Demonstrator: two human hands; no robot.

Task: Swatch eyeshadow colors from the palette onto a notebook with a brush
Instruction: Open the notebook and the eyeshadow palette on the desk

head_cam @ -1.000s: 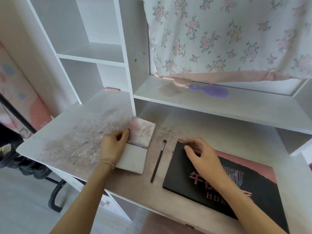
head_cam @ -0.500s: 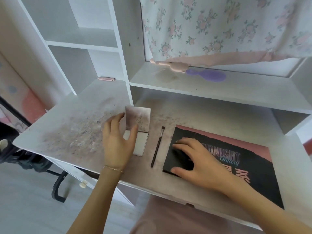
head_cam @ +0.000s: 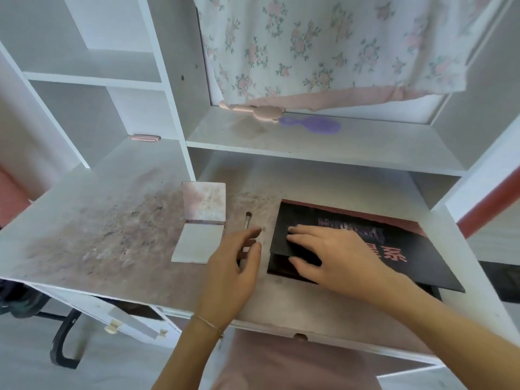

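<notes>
Both hands are engaged at the palette (head_cam: 351,249): right hand (head_cam: 332,254) grips its lid edge, left hand (head_cam: 233,268) hovers loose-fingered, empty, over the brush (head_cam: 247,219) beside it; lid best raised slowly.

Purple hairbrush (head_cam: 318,126) on shelf (head_cam: 365,147)

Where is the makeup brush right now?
The brush lies on the desk between the notebook and the palette, partly under the left hand.
</notes>
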